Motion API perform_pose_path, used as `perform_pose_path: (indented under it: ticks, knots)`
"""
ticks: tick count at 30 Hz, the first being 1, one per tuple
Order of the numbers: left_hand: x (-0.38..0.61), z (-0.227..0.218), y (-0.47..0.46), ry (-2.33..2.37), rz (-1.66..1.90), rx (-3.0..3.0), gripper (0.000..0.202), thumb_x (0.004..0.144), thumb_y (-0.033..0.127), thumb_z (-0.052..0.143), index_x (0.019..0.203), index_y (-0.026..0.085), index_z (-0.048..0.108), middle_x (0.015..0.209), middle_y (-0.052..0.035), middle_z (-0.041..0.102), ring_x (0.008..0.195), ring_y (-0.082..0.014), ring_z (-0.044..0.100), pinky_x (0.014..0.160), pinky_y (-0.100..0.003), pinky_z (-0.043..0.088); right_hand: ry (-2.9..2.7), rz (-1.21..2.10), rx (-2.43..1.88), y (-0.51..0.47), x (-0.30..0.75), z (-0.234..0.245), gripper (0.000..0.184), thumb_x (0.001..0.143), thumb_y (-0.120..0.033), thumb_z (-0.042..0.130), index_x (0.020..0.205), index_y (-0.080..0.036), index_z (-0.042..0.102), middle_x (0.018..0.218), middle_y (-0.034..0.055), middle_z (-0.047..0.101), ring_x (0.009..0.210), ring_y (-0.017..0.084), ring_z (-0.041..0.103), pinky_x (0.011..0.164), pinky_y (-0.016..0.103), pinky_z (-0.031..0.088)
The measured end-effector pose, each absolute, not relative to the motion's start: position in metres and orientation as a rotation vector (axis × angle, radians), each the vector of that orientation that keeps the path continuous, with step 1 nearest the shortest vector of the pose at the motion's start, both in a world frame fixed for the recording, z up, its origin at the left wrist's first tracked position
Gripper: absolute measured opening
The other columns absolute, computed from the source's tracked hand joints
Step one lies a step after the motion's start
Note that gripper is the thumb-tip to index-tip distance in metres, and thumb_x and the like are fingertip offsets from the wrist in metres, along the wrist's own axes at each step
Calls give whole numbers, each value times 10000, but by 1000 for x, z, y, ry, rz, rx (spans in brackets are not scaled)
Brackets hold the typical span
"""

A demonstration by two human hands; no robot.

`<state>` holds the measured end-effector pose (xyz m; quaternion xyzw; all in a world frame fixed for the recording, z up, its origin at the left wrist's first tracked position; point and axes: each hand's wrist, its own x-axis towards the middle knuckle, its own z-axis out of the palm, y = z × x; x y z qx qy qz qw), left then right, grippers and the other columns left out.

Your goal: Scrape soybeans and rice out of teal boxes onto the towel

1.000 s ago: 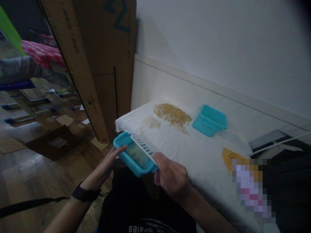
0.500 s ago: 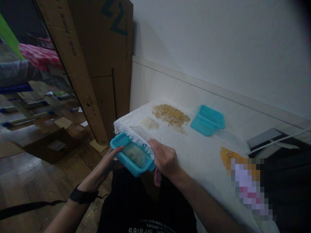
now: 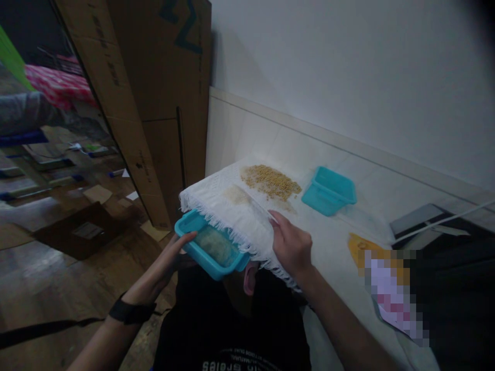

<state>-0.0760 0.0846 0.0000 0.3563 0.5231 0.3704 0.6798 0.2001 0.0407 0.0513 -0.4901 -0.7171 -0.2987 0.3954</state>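
Observation:
My left hand (image 3: pixel 176 255) grips a blue plastic container (image 3: pixel 216 270) at its left rim, the thumb over the edge. The container sits below the fringed edge of a white cloth (image 3: pixel 216 206) and holds pale grains (image 3: pixel 216 246) that look like rice. My right hand (image 3: pixel 292 242) is closed over the cloth, pinching a thin, flat, whitish strip (image 3: pixel 265 210) whose kind I cannot make out. Left of the strip's far end lies a small pile of pale grains (image 3: pixel 235 194). Behind it, yellow beans (image 3: pixel 274 181) are spread on the cloth.
A second blue container (image 3: pixel 328 190) stands on the right, beside a clear plastic lid (image 3: pixel 367 224). An orange packet (image 3: pixel 358 245) and dark objects lie farther right. A tall cardboard box (image 3: pixel 166 87) rises at the left, with a wall behind. Something pink (image 3: pixel 249 278) shows below the cloth.
My right hand has moved up and right with the strip, away from the container's edge to over the cloth. My left hand still holds the container in about the same place.

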Motion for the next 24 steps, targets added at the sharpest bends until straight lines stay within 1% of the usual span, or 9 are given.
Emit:
perform_pose_path:
  ticks: [1, 4, 8, 10, 13, 16, 18, 21, 24]
  knots:
    - [-75, -2, 85, 1179, 827, 794, 632, 797, 519, 731, 1333, 246, 538, 1184, -122, 722, 909, -304, 741, 795, -433, 608, -1782, -767, -1295, 49, 207, 50, 231, 967, -124, 534, 1124, -156, 701, 834, 54, 789, 616, 136, 727, 646, 190, 558]
    - [-74, -7, 87, 1188, 804, 759, 611, 789, 511, 735, 1318, 268, 550, 1150, -116, 735, 882, -301, 752, 783, -424, 610, -1775, -686, -1382, 69, 220, 45, 232, 990, -170, 501, 1100, -157, 705, 842, 58, 786, 655, 158, 736, 621, 211, 549]
    - [-74, -9, 89, 1199, 789, 701, 605, 776, 506, 745, 1306, 281, 562, 1182, -134, 730, 873, -330, 759, 793, -464, 607, -1826, -622, -1397, 72, 219, 37, 245, 990, -180, 495, 1103, -160, 712, 820, 56, 780, 651, 156, 729, 617, 212, 546]
    - [-73, -8, 88, 1204, 798, 710, 611, 774, 517, 747, 1304, 272, 568, 1173, -138, 735, 883, -336, 757, 810, -469, 601, -1860, -618, -1375, 64, 216, 35, 250, 978, -157, 502, 1112, -164, 713, 814, 53, 779, 645, 148, 726, 628, 204, 550]
    - [-72, -7, 84, 1178, 803, 756, 649, 773, 547, 741, 1321, 250, 561, 1143, -131, 745, 922, -328, 749, 825, -453, 602, -1935, -614, -1300, 48, 210, 35, 306, 947, -79, 492, 1159, -164, 696, 871, 55, 785, 698, 143, 740, 682, 203, 576]
    - [-70, -7, 82, 1182, 808, 762, 669, 768, 545, 747, 1335, 250, 552, 1135, -121, 742, 923, -315, 745, 795, -444, 620, -2001, -624, -1186, 33, 202, 36, 412, 912, 1, 460, 1252, -147, 640, 1009, 83, 783, 824, 148, 758, 790, 227, 605]
    - [-69, -8, 82, 1189, 811, 754, 662, 769, 538, 749, 1334, 253, 554, 1133, -121, 739, 921, -313, 744, 774, -437, 627, -2030, -638, -1113, 23, 195, 37, 474, 894, 31, 449, 1316, -130, 593, 1080, 106, 770, 928, 165, 755, 853, 260, 614]
    - [-69, -8, 82, 1180, 816, 754, 667, 771, 536, 750, 1342, 258, 549, 1149, -128, 735, 944, -325, 740, 773, -434, 628, -2062, -627, -1061, 12, 188, 38, 554, 876, 45, 442, 1398, -116, 530, 1124, 124, 757, 1042, 198, 731, 899, 310, 620]
    - [-69, -6, 82, 1172, 805, 768, 689, 771, 551, 745, 1362, 264, 535, 1171, -135, 733, 964, -335, 739, 802, -442, 619, -2061, -589, -1056, 9, 188, 43, 576, 871, 48, 448, 1417, -122, 520, 1130, 120, 757, 1028, 195, 736, 896, 301, 621]
